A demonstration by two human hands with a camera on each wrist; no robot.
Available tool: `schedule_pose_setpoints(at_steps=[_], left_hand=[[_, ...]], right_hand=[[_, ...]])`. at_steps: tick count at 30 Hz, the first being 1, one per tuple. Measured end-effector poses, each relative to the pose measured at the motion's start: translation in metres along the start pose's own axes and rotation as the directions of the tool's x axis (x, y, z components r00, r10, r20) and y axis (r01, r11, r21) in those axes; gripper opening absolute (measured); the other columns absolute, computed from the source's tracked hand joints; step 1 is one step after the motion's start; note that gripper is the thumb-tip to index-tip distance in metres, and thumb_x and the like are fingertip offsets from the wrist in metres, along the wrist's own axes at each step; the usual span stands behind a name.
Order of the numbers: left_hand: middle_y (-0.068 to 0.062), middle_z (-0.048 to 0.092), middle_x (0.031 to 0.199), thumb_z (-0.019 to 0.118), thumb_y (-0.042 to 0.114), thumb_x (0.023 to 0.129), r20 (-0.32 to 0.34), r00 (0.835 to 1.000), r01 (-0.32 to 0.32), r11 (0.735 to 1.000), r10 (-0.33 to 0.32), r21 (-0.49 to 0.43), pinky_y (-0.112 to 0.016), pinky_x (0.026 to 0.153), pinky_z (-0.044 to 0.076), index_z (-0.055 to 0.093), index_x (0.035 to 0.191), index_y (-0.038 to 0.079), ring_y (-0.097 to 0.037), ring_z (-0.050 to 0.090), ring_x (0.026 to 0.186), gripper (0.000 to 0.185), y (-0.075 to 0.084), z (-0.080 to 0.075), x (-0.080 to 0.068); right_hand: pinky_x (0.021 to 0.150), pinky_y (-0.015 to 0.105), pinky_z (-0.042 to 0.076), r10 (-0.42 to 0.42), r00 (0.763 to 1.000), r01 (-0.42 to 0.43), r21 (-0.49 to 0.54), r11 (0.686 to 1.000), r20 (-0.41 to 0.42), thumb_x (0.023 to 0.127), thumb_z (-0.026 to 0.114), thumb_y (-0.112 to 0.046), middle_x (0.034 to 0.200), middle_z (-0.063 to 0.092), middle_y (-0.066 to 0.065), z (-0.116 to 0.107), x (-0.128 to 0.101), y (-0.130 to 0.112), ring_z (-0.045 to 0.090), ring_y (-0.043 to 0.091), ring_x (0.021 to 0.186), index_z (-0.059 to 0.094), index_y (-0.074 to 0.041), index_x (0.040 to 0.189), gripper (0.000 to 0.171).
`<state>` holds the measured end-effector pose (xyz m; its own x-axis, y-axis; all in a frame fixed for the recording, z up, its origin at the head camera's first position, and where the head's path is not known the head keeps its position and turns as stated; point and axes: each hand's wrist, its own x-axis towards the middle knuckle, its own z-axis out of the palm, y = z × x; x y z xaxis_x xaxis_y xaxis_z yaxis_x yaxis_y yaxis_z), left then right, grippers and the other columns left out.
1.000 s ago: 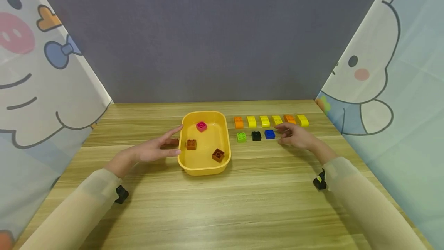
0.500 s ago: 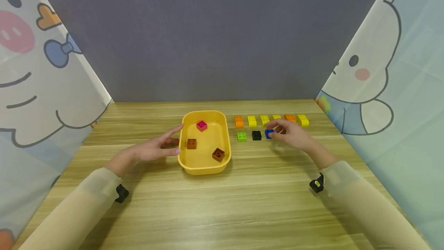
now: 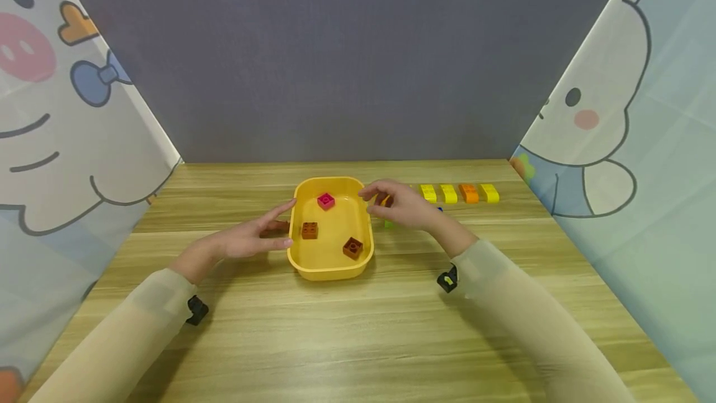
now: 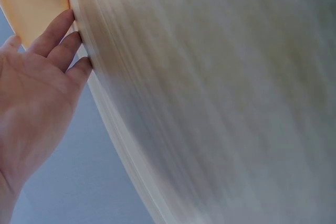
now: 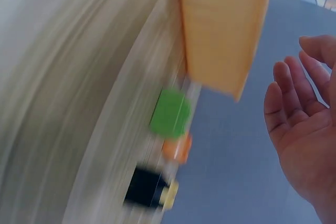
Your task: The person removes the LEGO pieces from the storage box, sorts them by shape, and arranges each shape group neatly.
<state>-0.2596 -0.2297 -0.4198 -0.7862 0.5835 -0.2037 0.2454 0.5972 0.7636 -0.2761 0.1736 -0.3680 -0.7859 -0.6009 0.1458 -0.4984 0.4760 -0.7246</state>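
Observation:
A yellow tray [image 3: 330,274] holds a pink brick [image 3: 326,201], an orange-brown brick [image 3: 309,230] and a dark brown brick [image 3: 352,247] lying studs down. My left hand [image 3: 240,241] touches the tray's left side with fingers spread. Beside the tray's right rim, my right hand [image 3: 405,205] hovers with loosely bent fingers, and the right wrist view shows nothing in it. Under that hand, a green brick [image 3: 388,224] and a blue brick [image 3: 440,209] are mostly hidden. A black brick [image 5: 144,186] shows in the right wrist view.
To the right, a back row of bricks includes yellow ones [image 3: 448,193] and an orange one [image 3: 468,193]; its left end is partly covered by my right hand. The wooden table [image 3: 335,341] meets a grey panel [image 3: 347,61] behind, with printed cloth on both sides.
My right hand first reached leftward to the blue brick, then moved further left to the tray's right rim. The blue brick stays in the front row. My left hand has kept its place.

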Motion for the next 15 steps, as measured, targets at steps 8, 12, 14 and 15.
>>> schedule_pose_setpoints(at_steps=[8, 12, 14, 15], left_hand=[[-0.025, 0.042, 0.173, 0.069, 0.048, 0.108, 0.004, 1.000, 0.000, 1.000, 0.000, -0.016, -0.078, 0.128, 0.027, 0.003, 0.177, 0.041, -0.050, 0.038, 0.161, 0.096, 0.000, -0.001, 0.000], [-0.025, 0.042, 0.173, 0.069, 0.048, 0.108, 0.010, 1.000, -0.002, 1.000, 0.002, -0.013, -0.080, 0.126, 0.028, 0.002, 0.177, 0.040, -0.051, 0.037, 0.161, 0.096, -0.002, -0.002, -0.001], [-0.026, 0.041, 0.173, 0.068, 0.048, 0.108, 0.011, 1.000, -0.003, 1.000, 0.003, -0.008, -0.081, 0.125, 0.029, 0.002, 0.177, 0.040, -0.052, 0.037, 0.161, 0.096, -0.002, -0.002, -0.001], [-0.026, 0.041, 0.173, 0.068, 0.048, 0.108, 0.011, 1.000, -0.003, 1.000, 0.003, -0.007, -0.081, 0.125, 0.029, 0.001, 0.177, 0.040, -0.052, 0.037, 0.161, 0.096, -0.002, -0.001, -0.001]], right_hand=[[0.086, 0.031, 0.059, -0.071, 0.995, 0.074, -0.041, 0.996, 0.072, 0.109, 0.070, -0.020, 0.138, 0.072, 0.012, 0.037, 0.041, -0.022, 0.067, 0.021, 0.110, 0.070, -0.009, 0.142, 0.035], [0.090, 0.031, 0.059, -0.073, 0.992, 0.076, -0.031, 0.997, 0.105, 0.109, 0.069, -0.020, 0.137, 0.073, 0.016, 0.054, 0.058, -0.027, 0.067, 0.021, 0.112, 0.068, -0.007, 0.144, 0.038], [0.093, 0.031, 0.059, -0.071, 0.992, 0.074, -0.030, 0.997, 0.108, 0.108, 0.070, -0.019, 0.136, 0.073, 0.017, 0.062, 0.066, -0.028, 0.068, 0.022, 0.113, 0.068, -0.005, 0.145, 0.039], [0.095, 0.032, 0.059, -0.067, 0.992, 0.071, -0.031, 0.997, 0.108, 0.108, 0.070, -0.018, 0.136, 0.073, 0.017, 0.066, 0.069, -0.029, 0.068, 0.022, 0.114, 0.067, -0.005, 0.145, 0.040]])
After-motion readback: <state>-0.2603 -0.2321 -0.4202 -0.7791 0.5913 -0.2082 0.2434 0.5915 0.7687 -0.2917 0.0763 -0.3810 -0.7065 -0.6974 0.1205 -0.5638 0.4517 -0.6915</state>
